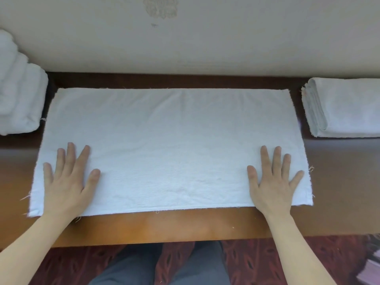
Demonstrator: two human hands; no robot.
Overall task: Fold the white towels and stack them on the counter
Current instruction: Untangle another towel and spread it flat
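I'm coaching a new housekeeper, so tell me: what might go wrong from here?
The flat towel nearly touches the heaped towels on the left; lifting that end may drag them. The left hand and right hand press only near corners, so ripples along the far edge could fold in as creases.

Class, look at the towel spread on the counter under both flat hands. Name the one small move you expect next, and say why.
Probably the left hand pinches the left end of the towel to carry it over toward the right hand: it lies flat and smooth, much wider than the folded towel at right.
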